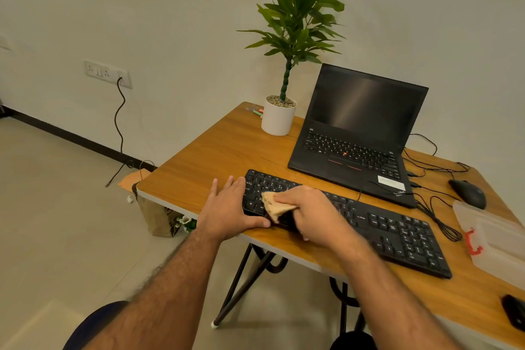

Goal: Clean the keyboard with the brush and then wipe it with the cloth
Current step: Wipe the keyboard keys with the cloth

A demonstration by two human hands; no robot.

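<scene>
At lower centre of the frame the right hand (315, 213) pinches a folded tan cloth (275, 205) and presses it onto the left end of the keyboard (392, 229). Just left of it, the left hand (231, 209) lies spread, fingers straight, bracing that end against the surface (216, 156). The near edge is close, so a hard stroke could likely slide the keyboard off if the brace slips. No brush is in view.

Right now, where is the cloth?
In the head view the cloth is in the right hand, pressed on the left end of the keyboard, beside the left hand that rests at that end.
</scene>
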